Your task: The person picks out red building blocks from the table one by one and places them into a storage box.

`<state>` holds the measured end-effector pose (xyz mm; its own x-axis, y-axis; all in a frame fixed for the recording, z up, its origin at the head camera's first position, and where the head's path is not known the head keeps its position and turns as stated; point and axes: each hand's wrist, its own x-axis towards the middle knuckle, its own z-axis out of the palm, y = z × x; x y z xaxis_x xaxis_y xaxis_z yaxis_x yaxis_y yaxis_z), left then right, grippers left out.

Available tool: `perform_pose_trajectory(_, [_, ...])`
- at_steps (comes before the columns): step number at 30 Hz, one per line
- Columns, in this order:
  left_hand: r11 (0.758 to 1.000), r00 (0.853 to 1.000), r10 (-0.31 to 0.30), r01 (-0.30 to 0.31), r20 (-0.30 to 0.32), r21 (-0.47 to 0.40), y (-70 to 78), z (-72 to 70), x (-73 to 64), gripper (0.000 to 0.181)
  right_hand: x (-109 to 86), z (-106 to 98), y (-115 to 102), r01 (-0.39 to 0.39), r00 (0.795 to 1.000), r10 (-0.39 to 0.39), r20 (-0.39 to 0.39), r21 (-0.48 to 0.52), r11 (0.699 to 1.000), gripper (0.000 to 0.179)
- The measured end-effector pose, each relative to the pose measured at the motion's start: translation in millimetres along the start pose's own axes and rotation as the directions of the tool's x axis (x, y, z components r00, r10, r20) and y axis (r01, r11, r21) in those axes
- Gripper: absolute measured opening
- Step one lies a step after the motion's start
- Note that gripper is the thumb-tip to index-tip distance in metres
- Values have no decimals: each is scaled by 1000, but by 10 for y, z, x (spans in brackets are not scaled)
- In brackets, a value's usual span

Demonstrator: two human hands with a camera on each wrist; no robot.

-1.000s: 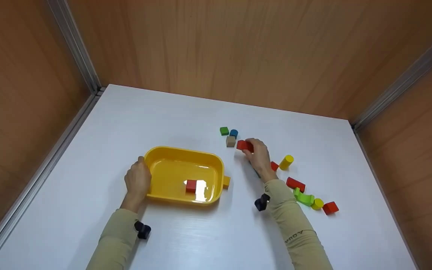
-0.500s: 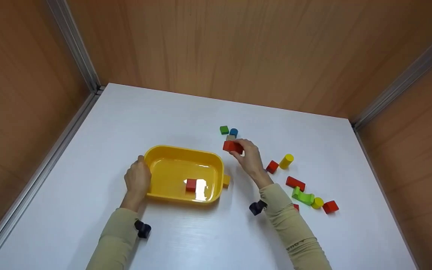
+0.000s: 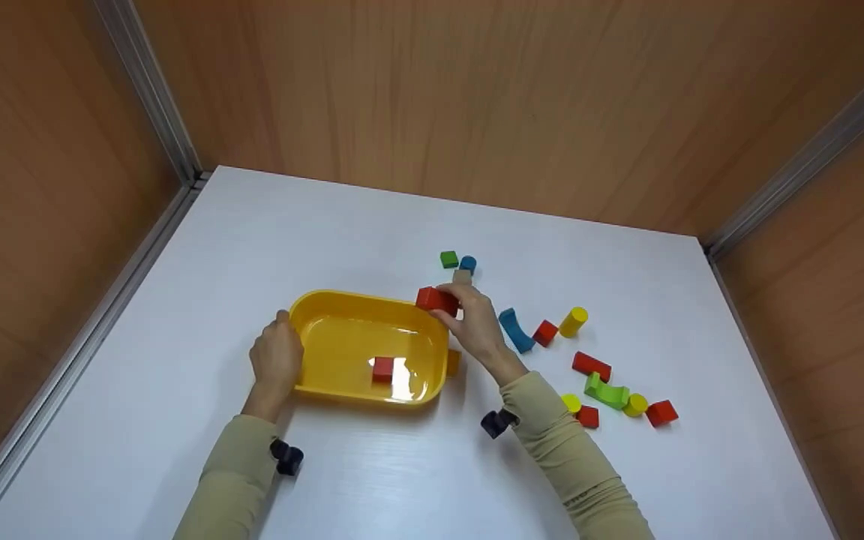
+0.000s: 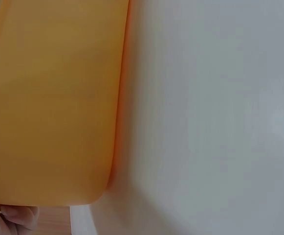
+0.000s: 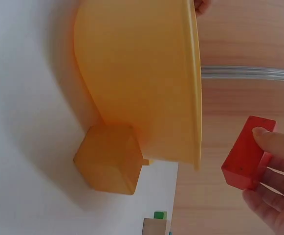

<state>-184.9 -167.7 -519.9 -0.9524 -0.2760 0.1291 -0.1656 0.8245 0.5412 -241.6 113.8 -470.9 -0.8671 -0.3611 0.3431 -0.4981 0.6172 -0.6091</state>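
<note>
A yellow plastic tub stands on the white table, and my left hand grips its left rim. In the left wrist view, fingertips show at that rim. My right hand pinches a red rectangular block between thumb and fingers. The block hangs at the tub's far right corner, and the right wrist view shows it raised above the rim. Inside the tub lies a red cube. An orange-yellow cube sits close against the tub's right outer wall.
Behind my right hand are a green cube, a blue cylinder and a plain wooden cube. Rightward lie a blue curved block, a yellow cylinder, a green arch and several red and yellow blocks. Wooden walls enclose the table.
My right hand has carried the red block leftward from near the wooden cube to the tub's corner, uncovering the blue curved block. My left hand stays on the rim.
</note>
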Motion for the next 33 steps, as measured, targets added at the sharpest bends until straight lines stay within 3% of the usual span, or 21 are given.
perform_pose_trajectory(17, [1000, 1000, -24, 24, 9, 10, 7, 28, 24, 20, 12, 327, -225, -47, 986, 49, 157, -12, 999, 37])
perform_pose_trajectory(24, [1000, 1000, -14, 14, 0, 16, 1, 29, 27, 19, 25, 442, -246, -147, 958, 158, 240, -63, 987, 38])
perform_pose_trajectory(33, [1000, 1000, 20, -20, -15, 1, -9, 13, -9, 19, 54, 531, -239, -145, 934, 196, 297, -183, 972, 33])
